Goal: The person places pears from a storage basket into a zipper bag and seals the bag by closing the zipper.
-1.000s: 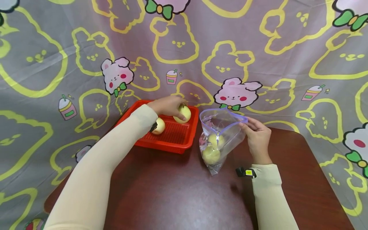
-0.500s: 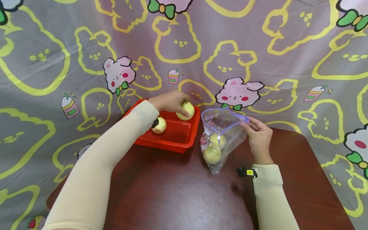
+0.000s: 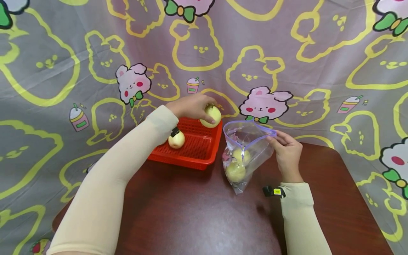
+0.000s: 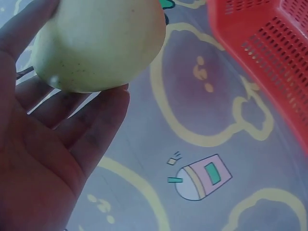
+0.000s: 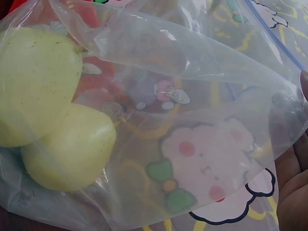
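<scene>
My left hand point(image 3: 192, 106) grips a pale yellow pear point(image 3: 214, 117) by its stem end, over the back right of the red plastic basket point(image 3: 180, 162). In the left wrist view the pear point(image 4: 103, 41) rests against the fingers, its thin stem showing at the left. On the right, my right hand point(image 3: 288, 156) pinches the purple zip edge of a clear zip bag point(image 3: 259, 150), whose mouth gapes upward. Two pears lie low in the bag, a front pear point(image 3: 235, 173) overlapping another. Through the film, the right wrist view shows both, one pear point(image 5: 36, 86) above the smaller-looking pear point(image 5: 72, 151).
Inside the basket sits another pear point(image 3: 176, 140), with part of one more showing behind the left sleeve point(image 3: 127, 156). The dark red-brown table point(image 3: 197, 212) carries basket and bag. A patterned cloth point(image 3: 248, 35) hangs close behind the table.
My left hand has lifted the pear up and rightward, from inside the basket to above its back rim. The right hand and the bag have stayed almost still.
</scene>
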The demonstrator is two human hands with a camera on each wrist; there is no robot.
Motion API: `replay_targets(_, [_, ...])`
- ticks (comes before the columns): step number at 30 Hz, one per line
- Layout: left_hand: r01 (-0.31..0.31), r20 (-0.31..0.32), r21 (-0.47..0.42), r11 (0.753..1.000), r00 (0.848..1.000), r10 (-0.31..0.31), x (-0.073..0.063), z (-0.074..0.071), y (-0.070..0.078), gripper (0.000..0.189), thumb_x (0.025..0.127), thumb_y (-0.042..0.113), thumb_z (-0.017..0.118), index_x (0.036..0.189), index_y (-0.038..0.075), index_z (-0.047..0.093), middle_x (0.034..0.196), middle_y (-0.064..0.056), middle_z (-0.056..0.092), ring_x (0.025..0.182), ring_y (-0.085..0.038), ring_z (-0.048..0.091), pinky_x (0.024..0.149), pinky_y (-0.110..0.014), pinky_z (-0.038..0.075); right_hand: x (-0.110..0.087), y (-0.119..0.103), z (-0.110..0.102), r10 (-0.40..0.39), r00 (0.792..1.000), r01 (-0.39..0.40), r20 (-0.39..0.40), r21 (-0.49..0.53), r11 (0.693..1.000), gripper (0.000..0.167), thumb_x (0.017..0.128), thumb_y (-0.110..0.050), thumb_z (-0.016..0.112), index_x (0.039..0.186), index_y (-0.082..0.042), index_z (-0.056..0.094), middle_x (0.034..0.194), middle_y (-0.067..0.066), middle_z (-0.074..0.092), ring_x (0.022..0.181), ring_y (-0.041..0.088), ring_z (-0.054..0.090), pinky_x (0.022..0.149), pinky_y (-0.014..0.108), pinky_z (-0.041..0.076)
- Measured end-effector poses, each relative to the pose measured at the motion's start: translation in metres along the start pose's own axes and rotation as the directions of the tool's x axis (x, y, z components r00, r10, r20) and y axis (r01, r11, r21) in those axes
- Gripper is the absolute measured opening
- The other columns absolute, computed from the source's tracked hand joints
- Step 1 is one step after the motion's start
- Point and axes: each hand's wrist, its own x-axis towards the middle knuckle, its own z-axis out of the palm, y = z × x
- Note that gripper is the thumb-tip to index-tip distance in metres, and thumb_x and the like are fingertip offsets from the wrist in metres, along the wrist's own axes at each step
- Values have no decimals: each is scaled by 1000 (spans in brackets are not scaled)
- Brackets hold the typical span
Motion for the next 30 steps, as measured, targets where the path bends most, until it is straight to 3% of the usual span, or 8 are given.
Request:
replay_targets(7, [-65, -29, 7, 998, 997, 65, 2, -6, 11, 56, 75, 47, 82, 117, 14, 65, 104, 7, 61, 97, -14, 51, 81, -30, 44, 1, 3, -1, 11, 1000, -11, -4, 61, 998, 31, 75, 11, 78, 104, 12, 69, 85, 4, 74, 75, 11, 70, 67, 21, 54])
replay_targets(18, [-163, -66, 66, 984, 984, 167, 8, -3, 29, 53, 77, 49, 79, 121, 22, 66, 113, 11, 64, 96, -9, 53, 82, -25, 43, 0, 4, -1, 9, 1000, -9, -7, 30, 1000, 31, 75, 9, 79, 104, 11, 70, 85, 3, 74, 76, 10, 70, 67, 20, 54])
replay_targets(25, [-205, -77, 60, 977, 975, 209, 11, -2, 39, 53, 78, 45, 80, 121, 18, 66, 108, 8, 64, 94, -11, 54, 83, -26, 43, 0, 2, -1, 2, 1000, -2, -16, 4, 1000, 31, 75, 8, 79, 104, 11, 70, 85, 2, 74, 77, 10, 70, 67, 19, 54])
replay_targets(30, [-221, -49, 34, 975, 974, 222, 15, 0, 49, 52, 78, 43, 80, 119, 13, 66, 102, 5, 63, 90, -14, 54, 80, -28, 43, -1, 0, 0, 7, 1000, -7, -8, -12, 1000, 31, 76, 7, 79, 105, 11, 70, 87, 2, 74, 80, 11, 70, 69, 20, 54])
